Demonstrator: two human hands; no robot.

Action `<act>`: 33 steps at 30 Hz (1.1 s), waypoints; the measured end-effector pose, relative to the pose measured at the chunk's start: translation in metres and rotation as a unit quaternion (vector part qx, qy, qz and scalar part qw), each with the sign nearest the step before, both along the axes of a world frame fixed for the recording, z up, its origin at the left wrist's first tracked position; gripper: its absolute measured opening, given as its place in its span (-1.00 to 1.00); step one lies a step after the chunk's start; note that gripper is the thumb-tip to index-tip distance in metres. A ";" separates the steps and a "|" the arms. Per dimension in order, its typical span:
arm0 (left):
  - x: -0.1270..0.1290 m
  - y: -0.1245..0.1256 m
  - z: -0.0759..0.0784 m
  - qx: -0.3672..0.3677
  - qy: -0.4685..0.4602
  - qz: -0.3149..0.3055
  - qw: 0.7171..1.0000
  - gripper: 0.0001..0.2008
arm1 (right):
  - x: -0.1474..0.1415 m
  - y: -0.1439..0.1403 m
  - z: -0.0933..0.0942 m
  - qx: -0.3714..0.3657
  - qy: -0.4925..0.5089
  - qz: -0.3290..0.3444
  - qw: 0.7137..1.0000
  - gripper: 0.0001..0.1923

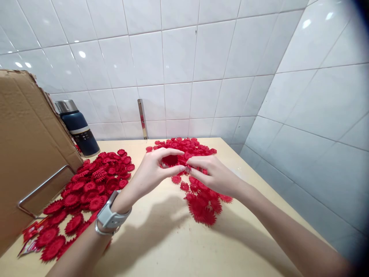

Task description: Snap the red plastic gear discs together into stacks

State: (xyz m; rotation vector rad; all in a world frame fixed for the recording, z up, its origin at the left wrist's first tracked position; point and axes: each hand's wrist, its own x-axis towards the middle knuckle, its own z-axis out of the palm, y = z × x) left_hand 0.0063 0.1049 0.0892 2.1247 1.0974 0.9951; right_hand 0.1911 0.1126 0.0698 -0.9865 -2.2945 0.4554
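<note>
My left hand point(152, 169), a pale watch on its wrist, curls with thumb and forefinger bent toward each other above the table. A dark red toothed disc point(172, 160) shows inside that curl, partly hidden by the fingers. My right hand point(211, 171) meets the left fingertips, its thumb and fingers pinched on a bit of red at the disc's edge. Behind and below the hands lies a pile of red toothed discs point(198, 147), and more discs point(203, 209) spread nearer to me. How the held piece is shaped at the fingertips is too small to tell.
A larger heap of red discs point(95, 188) covers the table's left side. Beside it stand a cardboard box point(31, 154) with a metal wire handle point(43, 188) and a dark blue bottle point(79, 129). Red wrappers point(33, 231) lie front left. Tiled walls point(178, 57) bound the table point(173, 250).
</note>
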 end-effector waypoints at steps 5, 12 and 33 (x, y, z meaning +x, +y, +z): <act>-0.002 -0.001 0.001 0.074 0.072 -0.002 0.995 -0.81 | -0.001 -0.001 0.000 0.011 -0.029 0.008 0.999 -0.70; -0.005 -0.002 0.003 0.128 0.146 -0.010 0.981 -0.85 | 0.001 -0.003 0.002 -0.002 -0.054 0.019 0.998 -0.70; 0.004 0.003 0.001 -0.194 -0.085 -0.033 0.977 -0.85 | 0.000 -0.010 0.011 -0.136 0.176 -0.057 0.973 -0.69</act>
